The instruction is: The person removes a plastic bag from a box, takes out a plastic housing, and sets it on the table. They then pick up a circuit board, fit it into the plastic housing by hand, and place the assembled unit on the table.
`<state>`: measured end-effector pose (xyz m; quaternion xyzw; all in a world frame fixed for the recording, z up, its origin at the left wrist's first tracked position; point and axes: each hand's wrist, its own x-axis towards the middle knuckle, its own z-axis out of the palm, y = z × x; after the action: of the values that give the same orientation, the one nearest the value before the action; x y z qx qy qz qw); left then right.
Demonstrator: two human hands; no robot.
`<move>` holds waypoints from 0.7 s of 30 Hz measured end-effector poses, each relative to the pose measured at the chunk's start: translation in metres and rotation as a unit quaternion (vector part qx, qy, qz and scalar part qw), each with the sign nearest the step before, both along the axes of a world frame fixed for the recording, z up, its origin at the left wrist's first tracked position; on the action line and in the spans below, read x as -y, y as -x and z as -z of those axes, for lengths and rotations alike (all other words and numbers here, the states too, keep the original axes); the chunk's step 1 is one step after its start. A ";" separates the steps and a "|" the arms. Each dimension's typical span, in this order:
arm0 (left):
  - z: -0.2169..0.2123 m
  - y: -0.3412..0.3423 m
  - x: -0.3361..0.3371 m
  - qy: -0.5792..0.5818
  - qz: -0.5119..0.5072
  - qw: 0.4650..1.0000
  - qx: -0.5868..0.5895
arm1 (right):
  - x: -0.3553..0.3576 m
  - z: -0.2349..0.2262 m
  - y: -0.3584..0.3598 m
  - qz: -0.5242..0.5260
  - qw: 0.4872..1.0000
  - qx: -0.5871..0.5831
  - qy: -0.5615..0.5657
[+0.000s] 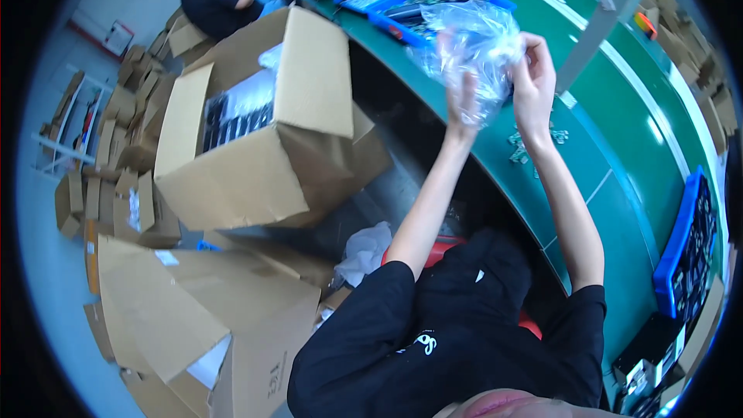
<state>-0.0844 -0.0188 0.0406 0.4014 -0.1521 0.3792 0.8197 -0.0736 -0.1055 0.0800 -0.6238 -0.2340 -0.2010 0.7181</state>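
A crumpled clear plastic bag is held up between my two hands over the near edge of the green worktable. My left hand grips its left side, the fingers partly covered by the film and blurred. On the right side, my right hand is closed on the plastic with bent fingers. What the bag holds, if anything, cannot be made out. Small green circuit boards lie on the table beneath my right wrist. Just beyond the bag are blue trays with more boards heaped in them.
A large open carton with dark parts and plastic sheets stands to the left. Another open carton is below it. A grey post rises at the right. A blue tray sits far right. A seated person is at the upper left.
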 end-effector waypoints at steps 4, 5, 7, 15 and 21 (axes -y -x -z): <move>0.010 0.034 -0.016 0.039 -0.005 0.992 -0.120 | -0.034 0.026 0.037 -0.061 0.981 0.006 0.182; 0.019 0.044 -0.029 0.041 -0.027 0.991 -0.128 | -0.042 0.027 0.048 -0.084 0.980 0.000 0.180; 0.037 0.071 -0.059 0.044 -0.059 0.990 -0.122 | -0.048 0.013 0.068 -0.131 0.938 0.113 0.299; 0.224 0.426 -0.146 -0.382 -0.099 0.719 -0.573 | -0.040 0.070 0.121 -0.422 0.734 0.149 0.511; 0.263 0.745 -0.107 -0.378 -0.125 0.402 -0.824 | -0.036 0.095 0.116 -0.439 0.707 0.132 0.539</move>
<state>-0.8295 0.0885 -0.2225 0.8031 0.5215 -0.1331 0.2557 -0.1899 -0.0694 -0.0154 -0.6986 -0.6421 0.2172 0.2289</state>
